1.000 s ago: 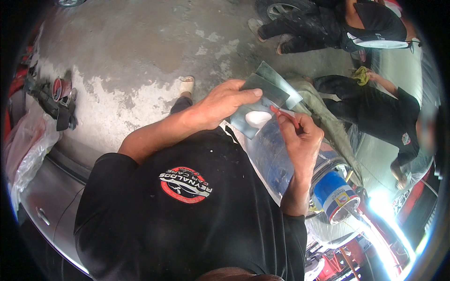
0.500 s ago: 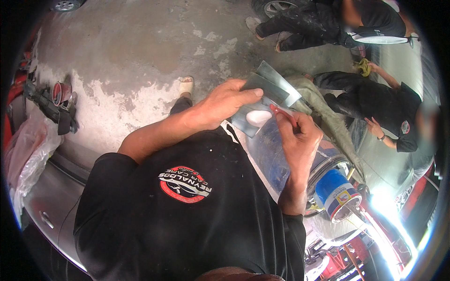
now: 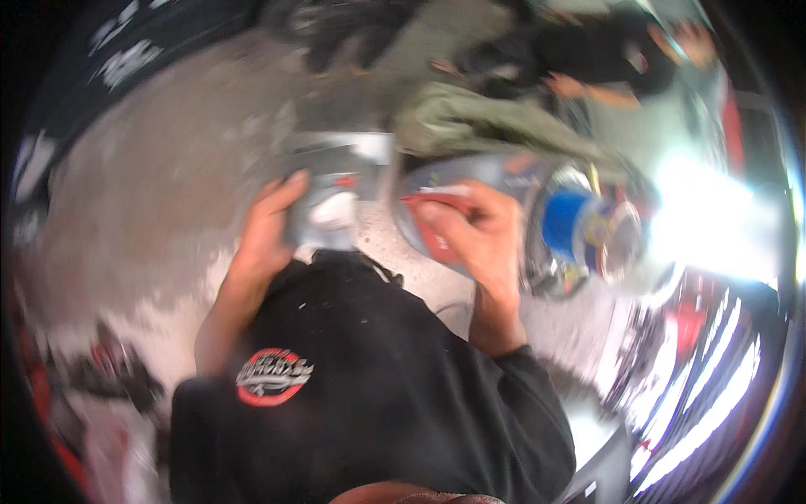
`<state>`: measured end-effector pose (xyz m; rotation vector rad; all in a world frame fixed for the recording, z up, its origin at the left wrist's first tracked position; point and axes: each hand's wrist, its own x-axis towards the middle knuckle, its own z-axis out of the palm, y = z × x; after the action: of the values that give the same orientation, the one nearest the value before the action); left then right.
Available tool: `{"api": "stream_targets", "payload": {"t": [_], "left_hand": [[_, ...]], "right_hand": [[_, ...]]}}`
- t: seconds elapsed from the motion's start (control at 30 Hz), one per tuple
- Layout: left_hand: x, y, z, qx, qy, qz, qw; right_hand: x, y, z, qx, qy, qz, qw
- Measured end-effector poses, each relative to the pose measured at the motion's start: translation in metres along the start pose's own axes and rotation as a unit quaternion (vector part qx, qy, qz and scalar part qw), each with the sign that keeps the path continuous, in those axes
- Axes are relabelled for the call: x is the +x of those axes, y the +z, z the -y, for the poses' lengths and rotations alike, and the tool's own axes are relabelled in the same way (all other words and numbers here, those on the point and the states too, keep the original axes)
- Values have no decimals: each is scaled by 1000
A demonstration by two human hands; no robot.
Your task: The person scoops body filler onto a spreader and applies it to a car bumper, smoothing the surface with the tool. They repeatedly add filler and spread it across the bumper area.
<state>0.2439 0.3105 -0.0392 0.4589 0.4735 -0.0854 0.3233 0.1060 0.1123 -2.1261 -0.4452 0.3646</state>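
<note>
Holding one flat red tube (image 3: 438, 228), the right hand (image 3: 483, 231), fingers pinched narrow, has drawn away to the right and is now well apart from the grey sheet (image 3: 309, 225) it was close over half a second ago. The left hand (image 3: 270, 217) grips that sheet from its left side; blur hides how many layers there are. On the sheet sit one white mound (image 3: 334, 210) and, just beyond on the far side, one red dab (image 3: 345, 181). One blue can (image 3: 564, 223), its label (image 3: 598, 231) blurred, is at the right, beside one large drum (image 3: 420, 178). One round red-and-white emblem (image 3: 273, 378) with smeared lettering marks the black shirt (image 3: 386, 386).
</note>
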Motion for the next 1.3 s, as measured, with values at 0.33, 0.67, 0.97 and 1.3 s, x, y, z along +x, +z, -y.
{"api": "stream_targets", "payload": {"t": [0.33, 0.67, 0.97, 1.3], "left_hand": [[20, -26, 14, 46, -11, -52, 998], [28, 11, 35, 104, -32, -22, 994], [27, 30, 66, 92, -27, -33, 995], [24, 28, 89, -7, -61, -36, 997]], "right_hand": [[-84, -135, -109, -274, -2, -41, 961], [-184, -280, -180, -522, 237, 30, 818], [-183, -307, -259, -653, 70, 278, 701], [-209, -305, -265, -605, 28, 195, 772]]}}
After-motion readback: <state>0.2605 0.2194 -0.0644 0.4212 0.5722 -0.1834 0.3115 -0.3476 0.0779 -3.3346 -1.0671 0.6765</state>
